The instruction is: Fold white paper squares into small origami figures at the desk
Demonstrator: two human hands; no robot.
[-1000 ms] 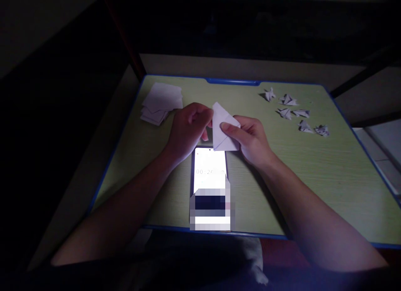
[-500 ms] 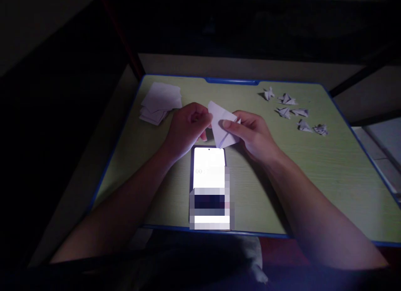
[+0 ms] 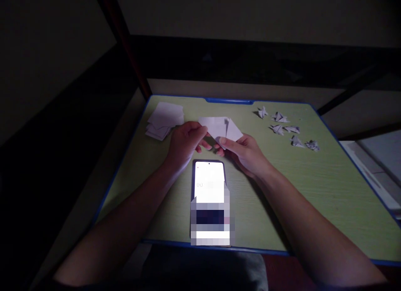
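Both my hands hold one partly folded white paper (image 3: 222, 128) a little above a green table (image 3: 313, 186). My left hand (image 3: 184, 142) pinches the paper's left corner with closed fingers. My right hand (image 3: 242, 151) grips its lower right part, thumb on top. The paper lies nearly flat, with a crease near its middle. A lit phone (image 3: 209, 186) lies on the table just below my hands, toward me.
A loose stack of white paper sheets (image 3: 163, 119) lies at the table's back left. Several small folded paper figures (image 3: 286, 130) are scattered at the back right. The table has a blue rim (image 3: 228, 100). The room around is dark.
The paper has turned from standing upright to lying nearly flat between my hands. The view has tilted upward, so the table sits lower in the picture.
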